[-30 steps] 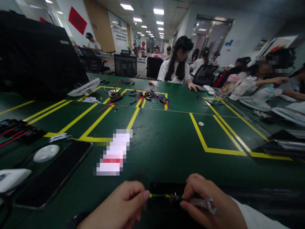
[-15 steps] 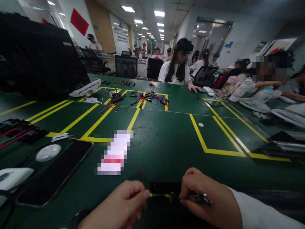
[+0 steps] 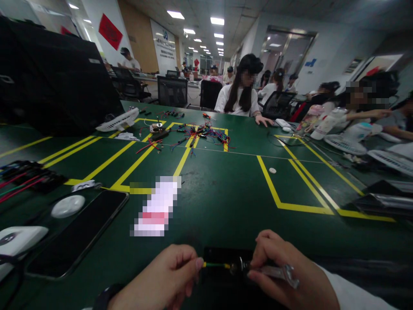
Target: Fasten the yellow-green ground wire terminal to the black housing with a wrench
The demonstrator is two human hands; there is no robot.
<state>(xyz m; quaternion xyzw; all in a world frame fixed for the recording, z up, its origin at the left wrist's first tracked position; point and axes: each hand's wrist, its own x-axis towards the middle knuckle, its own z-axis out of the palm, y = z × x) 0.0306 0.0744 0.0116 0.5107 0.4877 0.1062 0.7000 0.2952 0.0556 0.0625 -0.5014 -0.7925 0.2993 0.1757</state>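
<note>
At the bottom centre, my left hand (image 3: 172, 275) pinches one yellow end of a short green wire (image 3: 216, 265) between thumb and forefinger. The wire's other yellow end meets a small round metal fitting (image 3: 232, 269) on a dark part. My right hand (image 3: 280, 267) is closed on a metal wrench (image 3: 274, 271), its open jaw sticking out to the right below the fingers. A shiny ring-like end at the wrench's left lies close to the fitting; whether they touch is unclear. Beneath both hands lies a black object (image 3: 211, 252), mostly in shadow.
A black phone (image 3: 80, 232), a white round case (image 3: 67, 206) and black parts with red and green wires (image 3: 29, 178) lie left. A blurred-out pale sheet (image 3: 158, 206) is ahead. Farther off are tangled wires (image 3: 206, 131), a large black cover (image 3: 58, 77) and a seated person (image 3: 240, 94).
My right hand has shifted slightly right and the wrench has turned, so more of its jaw and its ring-like end show. My left hand keeps its pinch on the wire.
</note>
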